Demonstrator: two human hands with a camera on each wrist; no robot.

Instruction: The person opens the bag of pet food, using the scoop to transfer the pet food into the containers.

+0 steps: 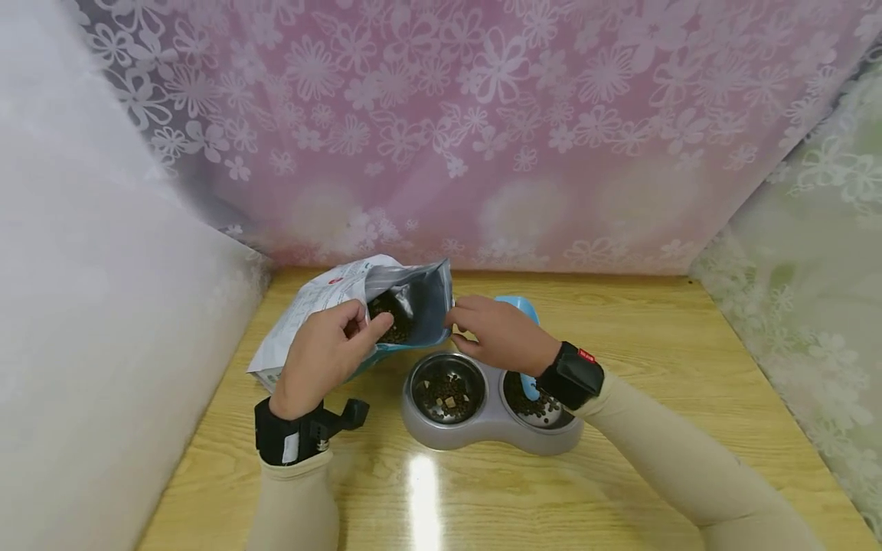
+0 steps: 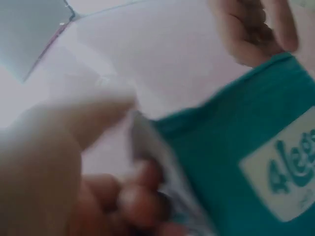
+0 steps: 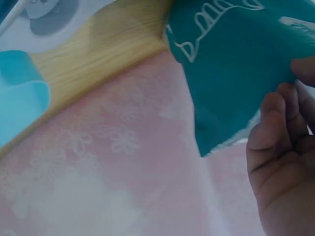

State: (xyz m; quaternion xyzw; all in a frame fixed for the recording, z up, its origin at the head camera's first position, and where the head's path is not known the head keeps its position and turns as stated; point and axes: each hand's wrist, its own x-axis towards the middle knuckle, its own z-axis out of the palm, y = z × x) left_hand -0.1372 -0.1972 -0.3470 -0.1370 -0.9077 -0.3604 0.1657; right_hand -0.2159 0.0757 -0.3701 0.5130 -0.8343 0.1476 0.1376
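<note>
A white and teal pet food bag (image 1: 303, 321) leans to the left on the table, its mouth gaping to show a silvery lining and dark brown kibble (image 1: 396, 325) inside. My left hand (image 1: 320, 352) grips the left edge of the mouth, thumb out over the opening. At the opposite edge, my right hand (image 1: 499, 330) pinches the rim between thumb and fingers. Teal front panel (image 2: 206, 147) with white lettering fills much of the left wrist view. In the right wrist view, the fingertips (image 3: 273, 105) meet the bag's top edge.
Just in front of the bag, a grey double bowl stand (image 1: 441, 438) holds kibble with a few pale pieces in its left bowl and kibble in its right. A light blue scoop (image 1: 520, 306) rests in the right bowl, partly hidden by my right hand. Floral curtain (image 1: 468, 153) hangs behind.
</note>
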